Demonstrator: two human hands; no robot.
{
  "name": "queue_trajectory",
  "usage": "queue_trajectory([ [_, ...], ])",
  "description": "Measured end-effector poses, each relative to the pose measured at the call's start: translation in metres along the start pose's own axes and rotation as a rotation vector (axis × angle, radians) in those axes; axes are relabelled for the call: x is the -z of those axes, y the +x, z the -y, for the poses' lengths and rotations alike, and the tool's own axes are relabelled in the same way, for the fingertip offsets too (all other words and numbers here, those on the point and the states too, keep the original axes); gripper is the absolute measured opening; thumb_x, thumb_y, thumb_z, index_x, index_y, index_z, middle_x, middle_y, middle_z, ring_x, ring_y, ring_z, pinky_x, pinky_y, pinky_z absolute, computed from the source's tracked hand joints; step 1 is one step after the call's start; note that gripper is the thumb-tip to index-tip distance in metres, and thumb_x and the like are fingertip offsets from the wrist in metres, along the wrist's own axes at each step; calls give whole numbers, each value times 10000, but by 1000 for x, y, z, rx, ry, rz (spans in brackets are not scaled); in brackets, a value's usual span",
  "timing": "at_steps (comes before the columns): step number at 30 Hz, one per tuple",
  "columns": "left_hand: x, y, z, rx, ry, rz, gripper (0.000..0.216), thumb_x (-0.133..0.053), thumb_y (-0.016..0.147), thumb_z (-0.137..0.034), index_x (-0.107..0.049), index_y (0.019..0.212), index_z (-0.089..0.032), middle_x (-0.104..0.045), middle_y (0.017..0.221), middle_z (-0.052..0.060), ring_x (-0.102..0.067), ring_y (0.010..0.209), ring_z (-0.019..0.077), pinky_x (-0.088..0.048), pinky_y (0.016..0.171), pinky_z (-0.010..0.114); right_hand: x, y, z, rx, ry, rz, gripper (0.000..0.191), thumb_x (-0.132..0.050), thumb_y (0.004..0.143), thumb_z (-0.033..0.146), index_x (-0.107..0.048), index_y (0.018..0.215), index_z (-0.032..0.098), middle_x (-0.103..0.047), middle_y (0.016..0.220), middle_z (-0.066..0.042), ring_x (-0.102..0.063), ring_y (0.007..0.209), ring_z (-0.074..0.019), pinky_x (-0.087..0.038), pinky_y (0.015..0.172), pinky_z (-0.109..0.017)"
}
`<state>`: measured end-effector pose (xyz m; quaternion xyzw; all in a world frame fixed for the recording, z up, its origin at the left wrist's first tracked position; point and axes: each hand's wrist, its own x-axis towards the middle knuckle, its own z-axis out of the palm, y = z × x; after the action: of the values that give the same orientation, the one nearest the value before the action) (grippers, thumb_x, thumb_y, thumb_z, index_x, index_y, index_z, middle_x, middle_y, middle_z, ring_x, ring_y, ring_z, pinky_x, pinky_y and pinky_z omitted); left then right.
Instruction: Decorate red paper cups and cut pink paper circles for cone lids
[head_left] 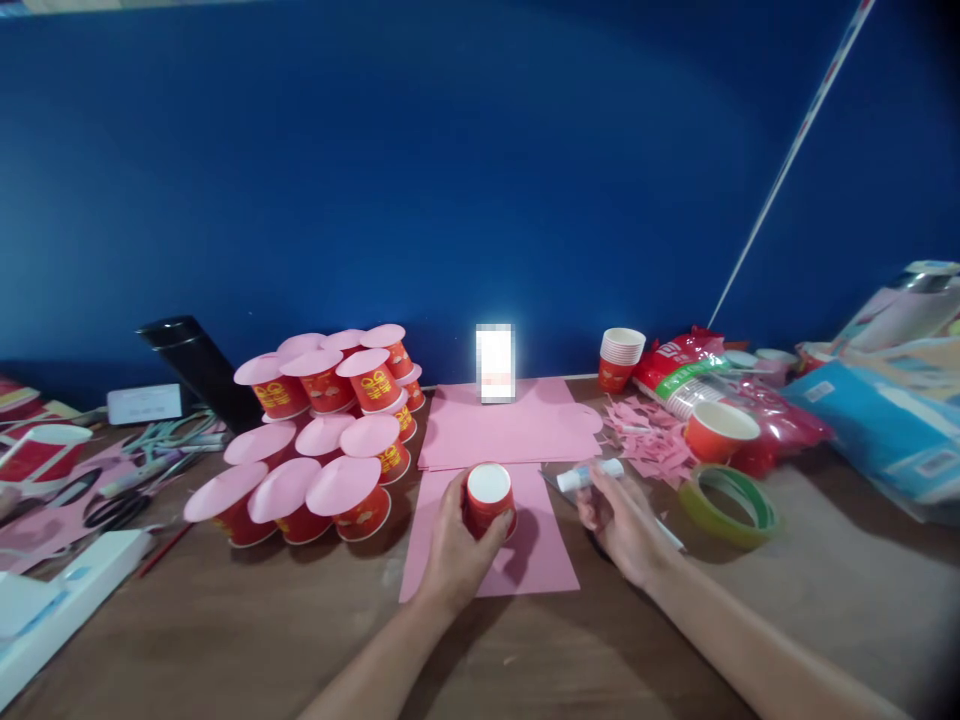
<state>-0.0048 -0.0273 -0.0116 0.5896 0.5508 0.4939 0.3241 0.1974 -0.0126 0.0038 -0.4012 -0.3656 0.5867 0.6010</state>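
My left hand (457,545) is wrapped round a red paper cup (491,500), which stands upside down with its white base facing up. Beneath the cup lies a pink paper sheet (540,565). To the right, my right hand (619,520) has its fingers closed on a white glue stick (591,474), held nearly level. A dark-handled tool, partly hidden, lies under that hand. Further back are stacked pink sheets (502,430), with a round pink disc (589,418) at their right side. Left of my hands, several upturned red cups (360,515) stand in stacked rows, topped with pink paper discs (343,487).
On the right are a roll of tape (731,505), pink scraps (649,440), a tilted cup (720,432), a cup stack (621,358) and a red plastic bag (686,365). Scissors (120,508), a black bottle (202,370) and a white box (75,600) are leftward.
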Motion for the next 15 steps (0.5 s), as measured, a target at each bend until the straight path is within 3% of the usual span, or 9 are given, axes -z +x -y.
queue_trajectory([
  [6,-3,-1,1,-62,-23,21,570,-656,723,-279,-442,1243,-188,-569,1195,107,-551,1111,235,-423,973,416,-6,0,10,103,-243,13,339,-664,759,490,-543,857,188,-515,596,36,-428,477,-88,-337,433,-210],
  [11,-2,-2,-5,-82,-15,16,563,-660,688,-219,-468,1216,-174,-576,1173,110,-548,1105,253,-415,972,437,-25,0,30,303,-604,138,244,-574,850,431,-568,895,192,-514,595,32,-445,515,-106,-363,490,-233],
  [15,0,-3,-9,-86,-29,41,550,-650,705,-219,-464,1221,-184,-569,1181,103,-536,1116,246,-410,980,432,-35,-3,21,475,-715,83,187,-517,887,386,-554,889,202,-536,648,17,-495,580,-131,-406,576,-260],
])
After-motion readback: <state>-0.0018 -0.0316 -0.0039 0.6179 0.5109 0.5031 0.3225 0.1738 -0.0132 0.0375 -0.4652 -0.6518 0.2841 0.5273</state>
